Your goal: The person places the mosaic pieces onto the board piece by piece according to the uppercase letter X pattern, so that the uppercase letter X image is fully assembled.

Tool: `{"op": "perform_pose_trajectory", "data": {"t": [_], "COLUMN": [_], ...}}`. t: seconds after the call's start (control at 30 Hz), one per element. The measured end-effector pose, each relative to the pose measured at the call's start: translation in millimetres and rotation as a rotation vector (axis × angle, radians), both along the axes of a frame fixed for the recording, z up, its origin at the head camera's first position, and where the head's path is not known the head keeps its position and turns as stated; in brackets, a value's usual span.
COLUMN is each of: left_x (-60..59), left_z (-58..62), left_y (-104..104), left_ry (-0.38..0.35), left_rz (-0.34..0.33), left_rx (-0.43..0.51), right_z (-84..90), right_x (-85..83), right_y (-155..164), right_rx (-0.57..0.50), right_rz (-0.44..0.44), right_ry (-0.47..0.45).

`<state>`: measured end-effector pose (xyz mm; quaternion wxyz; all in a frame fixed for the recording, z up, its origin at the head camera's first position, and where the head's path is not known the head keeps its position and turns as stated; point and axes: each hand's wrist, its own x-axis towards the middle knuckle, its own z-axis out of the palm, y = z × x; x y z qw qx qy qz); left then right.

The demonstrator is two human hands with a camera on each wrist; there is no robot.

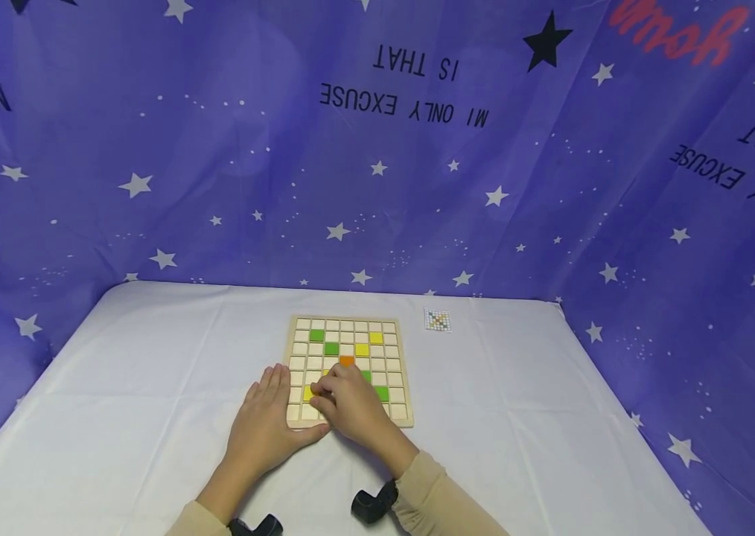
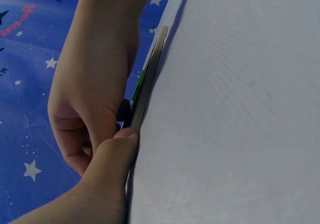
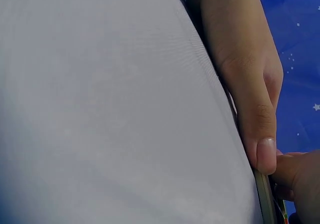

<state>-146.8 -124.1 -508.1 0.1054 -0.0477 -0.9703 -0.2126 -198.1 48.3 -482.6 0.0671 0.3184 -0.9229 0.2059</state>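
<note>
A square wooden board (image 1: 408, 417) with a grid of pale tiles lies on the table. Several tiles show colour: green (image 1: 317, 336), yellow (image 1: 362, 350) and orange (image 1: 347, 361). My left hand (image 1: 263, 428) lies with straight fingers along the board's left side, its thumb at the front edge. My right hand (image 1: 354, 402) is over the lower middle of the board, fingers bent down. Its fingertips are beside a yellow tile (image 1: 308, 393); I cannot tell whether they pinch a tile. This hand hides part of the lower rows.
A small card (image 1: 438, 320) with a coloured grid pattern lies behind the board to the right. White cloth (image 1: 518, 447) covers the table. A purple curtain (image 1: 270, 149) with stars and lettering hangs behind and at the sides. Black straps with mounts (image 1: 374, 505) sit at both wrists.
</note>
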Motion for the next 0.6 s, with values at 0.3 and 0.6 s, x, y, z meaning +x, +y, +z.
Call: {"op": "perform_pose_trajectory", "data": {"t": [0.3,0.6], "left_x": [1.2,1.4], "left_z": [0.1,2.2], "left_y": [-1.2,-4.7], "left_ry": [-0.007,-0.005], "left_rz": [0.002,0.008], "left_rx": [0.002,0.001], "right_z": [-3.0,0.8], "right_x": [3.6,7.6], "right_y": [0.1,3.9], "right_rx": [-0.018,-0.004], "right_rz": [-0.018,0.02], "right_ry": [0.018,0.049]}}
